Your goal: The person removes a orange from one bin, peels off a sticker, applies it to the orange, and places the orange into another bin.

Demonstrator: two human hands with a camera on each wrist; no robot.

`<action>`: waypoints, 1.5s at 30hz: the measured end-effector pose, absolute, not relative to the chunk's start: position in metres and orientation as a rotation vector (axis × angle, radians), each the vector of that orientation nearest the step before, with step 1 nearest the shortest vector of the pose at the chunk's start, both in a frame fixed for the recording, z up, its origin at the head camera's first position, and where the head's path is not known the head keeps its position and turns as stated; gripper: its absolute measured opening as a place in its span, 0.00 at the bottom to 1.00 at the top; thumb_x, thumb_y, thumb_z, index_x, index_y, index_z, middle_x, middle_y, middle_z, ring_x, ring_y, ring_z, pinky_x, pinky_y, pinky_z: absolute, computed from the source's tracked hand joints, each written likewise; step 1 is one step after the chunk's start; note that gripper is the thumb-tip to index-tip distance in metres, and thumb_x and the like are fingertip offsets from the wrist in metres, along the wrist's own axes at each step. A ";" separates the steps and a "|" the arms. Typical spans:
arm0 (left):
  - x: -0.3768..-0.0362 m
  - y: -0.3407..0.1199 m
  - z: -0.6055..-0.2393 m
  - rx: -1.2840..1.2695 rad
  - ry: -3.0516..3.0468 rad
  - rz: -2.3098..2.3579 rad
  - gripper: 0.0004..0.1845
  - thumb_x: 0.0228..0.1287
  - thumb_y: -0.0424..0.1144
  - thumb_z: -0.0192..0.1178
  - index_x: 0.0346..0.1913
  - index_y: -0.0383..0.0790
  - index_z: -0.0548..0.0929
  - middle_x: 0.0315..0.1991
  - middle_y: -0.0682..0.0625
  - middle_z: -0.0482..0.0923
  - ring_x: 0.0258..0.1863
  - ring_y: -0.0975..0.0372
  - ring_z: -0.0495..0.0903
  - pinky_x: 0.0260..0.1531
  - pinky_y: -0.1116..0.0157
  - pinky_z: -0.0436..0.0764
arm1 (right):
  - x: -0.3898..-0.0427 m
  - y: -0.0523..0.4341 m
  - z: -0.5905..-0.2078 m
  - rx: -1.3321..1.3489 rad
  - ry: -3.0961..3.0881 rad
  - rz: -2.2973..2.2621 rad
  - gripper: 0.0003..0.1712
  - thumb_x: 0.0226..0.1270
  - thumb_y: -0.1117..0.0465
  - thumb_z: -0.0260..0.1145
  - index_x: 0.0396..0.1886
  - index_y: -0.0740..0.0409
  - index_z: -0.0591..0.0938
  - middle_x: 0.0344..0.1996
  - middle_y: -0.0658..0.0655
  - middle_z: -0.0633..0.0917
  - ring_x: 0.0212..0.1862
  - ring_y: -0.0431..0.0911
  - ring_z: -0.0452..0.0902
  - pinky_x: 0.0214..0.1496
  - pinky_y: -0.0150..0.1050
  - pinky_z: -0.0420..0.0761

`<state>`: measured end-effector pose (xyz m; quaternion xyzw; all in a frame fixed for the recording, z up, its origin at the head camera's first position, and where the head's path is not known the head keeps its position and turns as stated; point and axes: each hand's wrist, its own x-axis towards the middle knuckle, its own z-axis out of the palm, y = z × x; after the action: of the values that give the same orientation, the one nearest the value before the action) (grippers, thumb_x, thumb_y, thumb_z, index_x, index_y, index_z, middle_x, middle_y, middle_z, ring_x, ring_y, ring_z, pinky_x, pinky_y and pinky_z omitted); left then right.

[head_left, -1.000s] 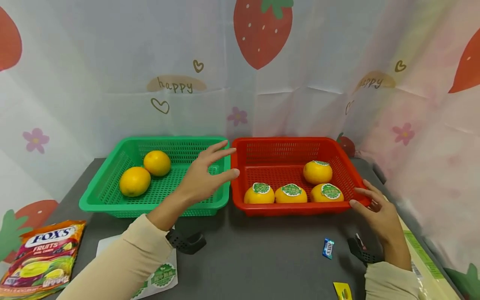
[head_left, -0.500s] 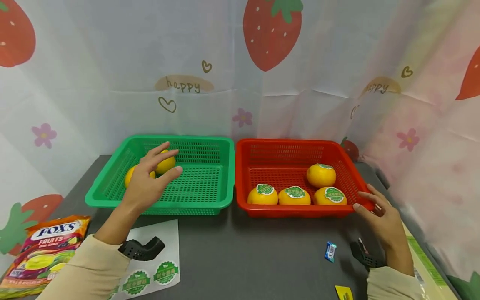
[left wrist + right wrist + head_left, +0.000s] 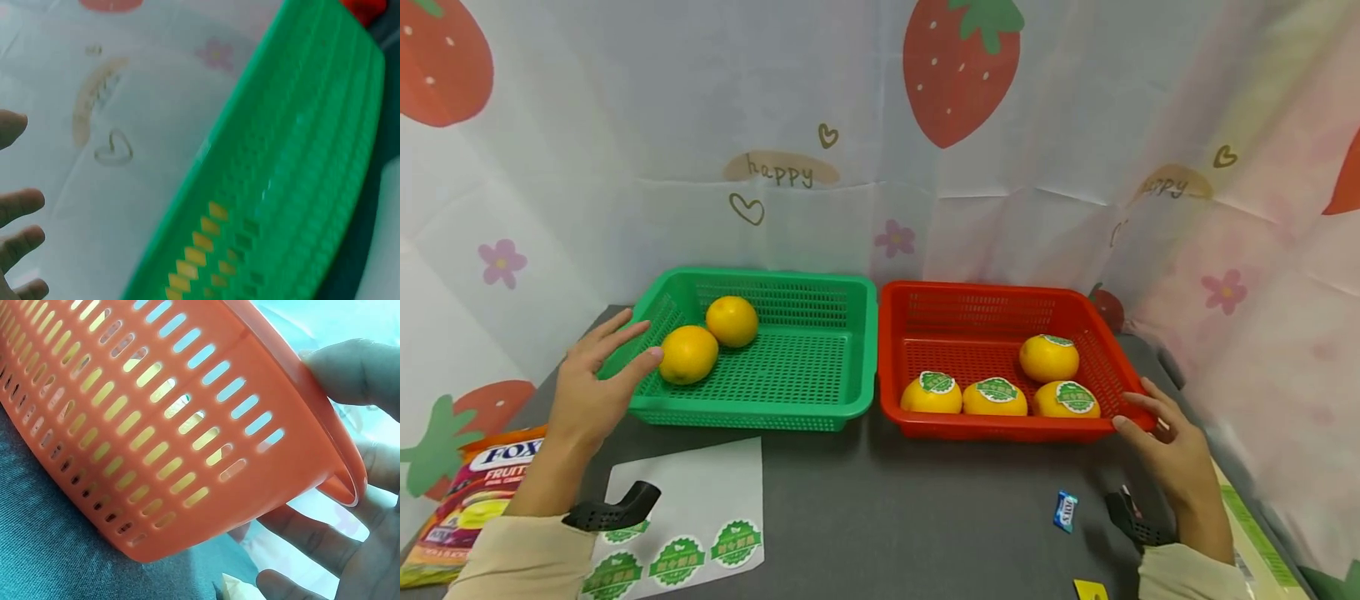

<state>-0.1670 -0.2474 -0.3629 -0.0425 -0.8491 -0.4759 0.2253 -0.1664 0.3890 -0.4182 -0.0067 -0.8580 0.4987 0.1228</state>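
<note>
Far left: candy bag (image 3: pixel 463 508), then sticker sheet (image 3: pixel 681 521) on grey table (image 3: pixel 887 517). Left hand (image 3: pixel 587 392) relaxed, fingers straight, holding nothing, beside the left wall of green basket (image 3: pixel 760 412) with two oranges (image 3: pixel 688 354). Next, touching it, red basket (image 3: pixel 1000 429) with four stickered oranges (image 3: pixel 996 397). Right hand (image 3: pixel 1172 450) grasping red basket's right corner.

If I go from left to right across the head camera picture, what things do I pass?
Candy bag → left hand → green basket with two oranges → red basket with four stickered oranges → right hand.
</note>
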 end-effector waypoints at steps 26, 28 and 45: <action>-0.175 -0.297 -0.420 0.052 -2.452 -1.261 0.30 0.67 0.48 0.61 0.67 0.36 0.71 0.74 0.55 0.55 0.72 0.49 0.49 0.63 0.40 0.52 | -0.156 0.393 -0.376 0.050 -2.565 1.154 0.26 0.68 0.58 0.65 0.61 0.67 0.74 0.72 0.56 0.59 0.70 0.54 0.56 0.49 0.21 0.66; -0.173 -0.298 -0.420 0.077 -2.435 -1.263 0.30 0.66 0.48 0.61 0.67 0.37 0.71 0.73 0.57 0.56 0.72 0.51 0.50 0.64 0.44 0.54 | -0.158 0.386 -0.358 0.129 -2.562 1.117 0.26 0.67 0.59 0.66 0.62 0.65 0.74 0.72 0.52 0.61 0.68 0.47 0.58 0.51 0.20 0.65; -0.168 -0.297 -0.429 0.085 -2.337 -1.197 0.28 0.64 0.42 0.64 0.65 0.38 0.75 0.69 0.53 0.66 0.69 0.53 0.57 0.65 0.44 0.53 | -0.178 0.272 -0.225 0.699 -2.707 0.999 0.31 0.61 0.62 0.70 0.65 0.49 0.74 0.66 0.46 0.68 0.58 0.44 0.68 0.57 0.34 0.70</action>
<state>-0.1677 -0.2968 -0.4289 0.0311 -0.8604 -0.4406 0.2543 -0.1777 0.2719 -0.2254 0.2344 -0.9084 0.3354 0.0860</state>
